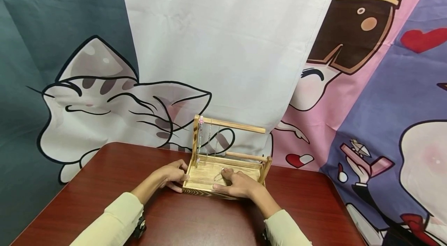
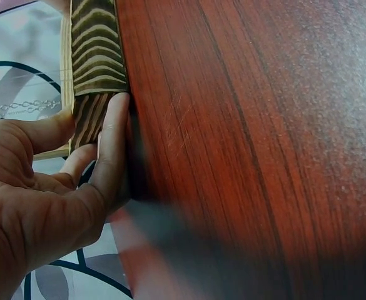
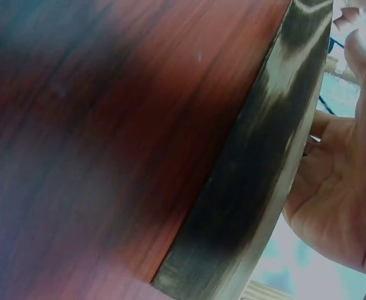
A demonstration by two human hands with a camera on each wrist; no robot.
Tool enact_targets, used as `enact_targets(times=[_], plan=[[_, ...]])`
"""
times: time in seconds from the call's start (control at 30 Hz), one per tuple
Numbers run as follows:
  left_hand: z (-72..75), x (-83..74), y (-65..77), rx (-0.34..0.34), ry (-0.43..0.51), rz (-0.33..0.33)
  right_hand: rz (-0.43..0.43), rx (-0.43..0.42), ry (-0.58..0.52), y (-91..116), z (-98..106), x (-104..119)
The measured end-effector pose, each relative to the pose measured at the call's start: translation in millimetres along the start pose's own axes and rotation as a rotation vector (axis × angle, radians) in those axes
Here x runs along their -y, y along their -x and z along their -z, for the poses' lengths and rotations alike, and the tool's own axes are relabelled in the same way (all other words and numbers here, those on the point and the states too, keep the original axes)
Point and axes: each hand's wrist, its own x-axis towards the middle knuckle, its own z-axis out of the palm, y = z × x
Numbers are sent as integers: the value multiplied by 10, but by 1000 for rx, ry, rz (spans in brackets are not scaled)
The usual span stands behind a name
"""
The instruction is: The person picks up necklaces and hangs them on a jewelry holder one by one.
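A wooden jewelry stand (image 1: 200, 181) with a tray base and two horizontal rods sits on the table. My left hand (image 1: 172, 175) grips its left front corner, thumb at the rim and fingers along the outer side; the left wrist view shows this hand (image 2: 51, 194) close up. Over the right half of the tray reaches my right hand (image 1: 241, 184), thumb apart from the fingers, fingertips at a thin silver chain (image 1: 218, 178) lying on the tray floor. In the right wrist view, the tray's front wall (image 3: 251, 162) partly hides that hand (image 3: 336, 181).
Several thin chains (image 1: 209, 137) hang from the upper rod (image 1: 237, 125) near the left post, one with a pink ornament (image 1: 201, 120). A lower rod (image 1: 246, 156) stands at the right. Behind the dark red table (image 1: 115, 172) hangs a cartoon-printed cloth (image 1: 223, 44).
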Motion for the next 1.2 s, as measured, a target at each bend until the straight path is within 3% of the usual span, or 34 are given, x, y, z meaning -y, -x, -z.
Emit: enact_targets(times=[0.27,0.53,0.73,0.93,1.03,1.2], plan=[[-2,6,9,-4,-10,7,61,-28,2,0,-37,-98],[-15,-5,14,-7,-4,6,158,-192,-145,-1,-71,-231],[-8,-24,14,-7,-7,8,131,-309,-228,-26,-34,-285],[-13,-4,3,-8,-3,5,5,-384,-327,-59,-20,-320],[-17,5,0,-6,0,2,-36,-389,-351,-73,-37,-341],[-2,-9,4,-8,-5,1,12,-339,-432,-111,-83,-367]])
